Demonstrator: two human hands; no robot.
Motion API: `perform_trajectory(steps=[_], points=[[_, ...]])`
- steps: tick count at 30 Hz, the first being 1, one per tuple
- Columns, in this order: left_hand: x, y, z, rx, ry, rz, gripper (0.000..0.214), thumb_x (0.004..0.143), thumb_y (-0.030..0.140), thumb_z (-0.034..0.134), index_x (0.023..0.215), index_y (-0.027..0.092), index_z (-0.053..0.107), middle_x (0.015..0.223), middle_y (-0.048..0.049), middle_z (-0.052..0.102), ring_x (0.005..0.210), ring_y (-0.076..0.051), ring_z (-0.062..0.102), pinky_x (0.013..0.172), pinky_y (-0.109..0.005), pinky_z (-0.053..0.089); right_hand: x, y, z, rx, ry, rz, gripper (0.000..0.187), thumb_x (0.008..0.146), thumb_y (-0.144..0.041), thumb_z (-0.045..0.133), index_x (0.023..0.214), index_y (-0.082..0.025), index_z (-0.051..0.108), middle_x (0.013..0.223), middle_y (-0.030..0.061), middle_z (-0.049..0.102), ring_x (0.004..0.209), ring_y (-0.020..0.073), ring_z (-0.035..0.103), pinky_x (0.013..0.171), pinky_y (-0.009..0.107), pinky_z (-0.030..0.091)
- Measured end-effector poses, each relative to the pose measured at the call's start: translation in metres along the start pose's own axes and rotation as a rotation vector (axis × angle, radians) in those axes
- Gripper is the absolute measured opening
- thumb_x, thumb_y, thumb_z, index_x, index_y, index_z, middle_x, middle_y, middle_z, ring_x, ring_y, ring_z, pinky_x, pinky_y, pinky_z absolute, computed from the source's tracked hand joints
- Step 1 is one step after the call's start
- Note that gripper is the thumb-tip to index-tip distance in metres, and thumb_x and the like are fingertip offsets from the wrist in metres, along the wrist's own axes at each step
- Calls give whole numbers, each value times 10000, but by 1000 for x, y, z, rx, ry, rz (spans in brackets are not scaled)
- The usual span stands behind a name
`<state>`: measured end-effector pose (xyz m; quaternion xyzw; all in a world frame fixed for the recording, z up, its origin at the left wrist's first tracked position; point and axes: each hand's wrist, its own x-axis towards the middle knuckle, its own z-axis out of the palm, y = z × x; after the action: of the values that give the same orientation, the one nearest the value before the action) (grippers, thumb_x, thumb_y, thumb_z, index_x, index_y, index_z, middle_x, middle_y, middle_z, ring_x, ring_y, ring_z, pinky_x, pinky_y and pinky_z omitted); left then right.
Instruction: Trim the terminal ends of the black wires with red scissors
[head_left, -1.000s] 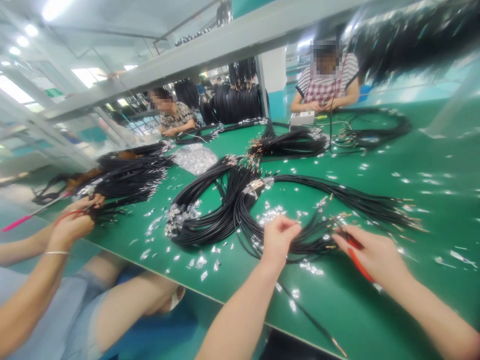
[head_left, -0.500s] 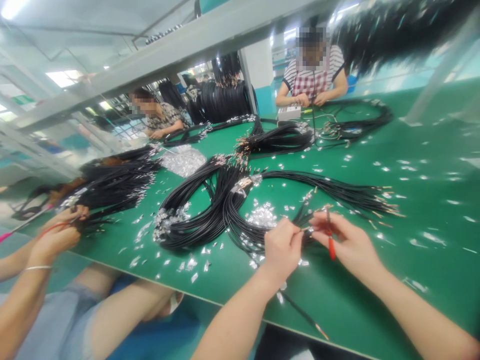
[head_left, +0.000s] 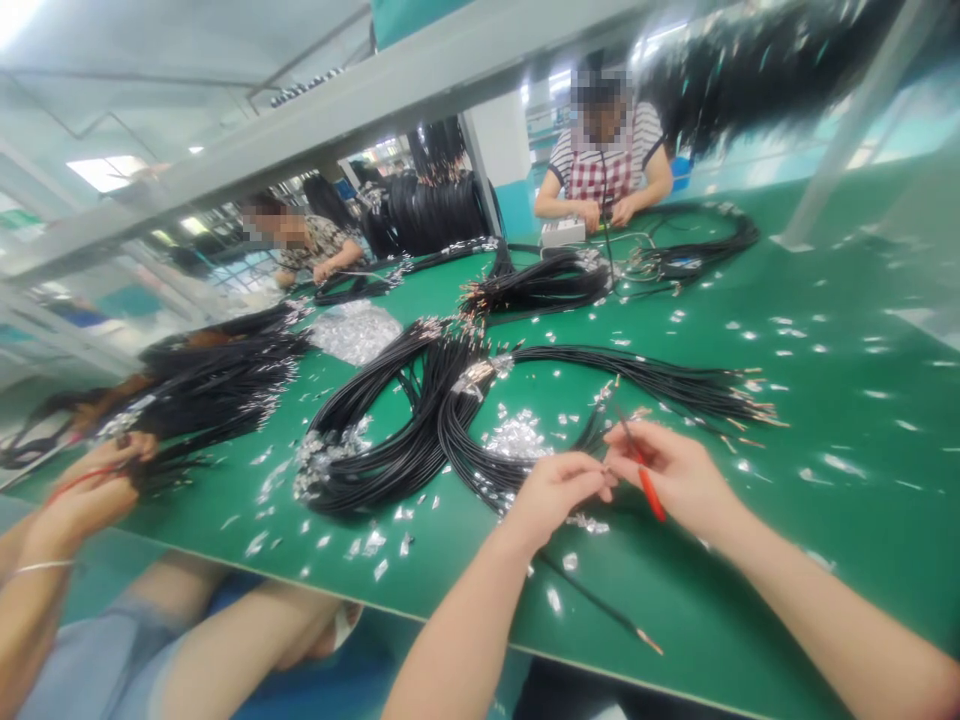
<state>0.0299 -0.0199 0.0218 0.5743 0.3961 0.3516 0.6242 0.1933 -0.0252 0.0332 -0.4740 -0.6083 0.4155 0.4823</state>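
My left hand is closed in a pinch at the front of the green table, its fingertips meeting those of my right hand. What it pinches is mostly hidden; a cable end showed there just before. My right hand grips a slim tool with a red handle and a thin dark metal tip pointing up and away. Below my left hand, a single black cable with a bare copper end reaches toward the table edge. Just behind both hands lies a looped bundle of black cables, near a pile of silver foil scraps.
Another cable coil and a clear bag lie left of centre. Foil bits litter the green tabletop. A neighbour's hands work at the left; two people sit across. A grey post stands at right.
My fingertips have come together, covering the cable end that showed between them. The red-handled tool is tilted more to the side. The whole view has shifted slightly.
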Motion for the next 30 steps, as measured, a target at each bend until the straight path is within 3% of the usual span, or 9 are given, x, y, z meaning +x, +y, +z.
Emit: perform_trajectory(steps=[3, 6, 9, 12, 20, 30], points=[[4, -2, -5, -213, 50, -82, 221, 623, 342, 681, 676, 128, 661, 566, -19, 594, 394, -32, 307, 411, -206, 174, 4, -2, -1, -202, 6, -101, 229, 748, -388, 584, 871, -194, 596, 794, 37, 682, 618, 147, 629, 593, 267, 522], [8, -4, -8, -342, 200, -107, 235, 536, 311, 726, 630, 120, 626, 504, -1, 575, 343, -11, 279, 384, -205, 111, 8, -3, -6, -641, 21, -325, 188, 816, -315, 503, 919, -200, 610, 754, 19, 688, 597, 128, 612, 564, 234, 461], [11, -4, -12, -422, 344, -110, 261, 486, 296, 740, 598, 120, 583, 468, 10, 564, 313, -6, 285, 364, -197, 92, 10, -4, -9, -1075, 6, -565, 180, 826, -331, 506, 832, -192, 621, 657, 14, 656, 559, 135, 586, 499, 232, 353], [12, -4, -15, -463, 403, -96, 276, 474, 279, 741, 571, 128, 531, 462, 14, 566, 297, -4, 287, 346, -187, 99, 13, -6, -7, -1307, -32, -706, 187, 808, -337, 532, 715, -186, 590, 556, 2, 573, 516, 140, 538, 490, 251, 270], [10, -2, -16, -470, 407, -66, 252, 506, 268, 718, 574, 129, 520, 471, 11, 571, 297, -5, 296, 335, -181, 116, 17, -10, 0, -1419, -44, -814, 205, 854, -234, 448, 709, -175, 581, 540, -1, 513, 509, 130, 466, 533, 272, 216], [10, -7, -15, -449, 394, -57, 226, 520, 244, 700, 583, 132, 514, 466, 16, 566, 290, -9, 297, 332, -177, 119, 12, -9, 2, -1455, -37, -778, 160, 829, -169, 458, 691, -178, 539, 500, -10, 509, 451, 129, 470, 490, 263, 167]])
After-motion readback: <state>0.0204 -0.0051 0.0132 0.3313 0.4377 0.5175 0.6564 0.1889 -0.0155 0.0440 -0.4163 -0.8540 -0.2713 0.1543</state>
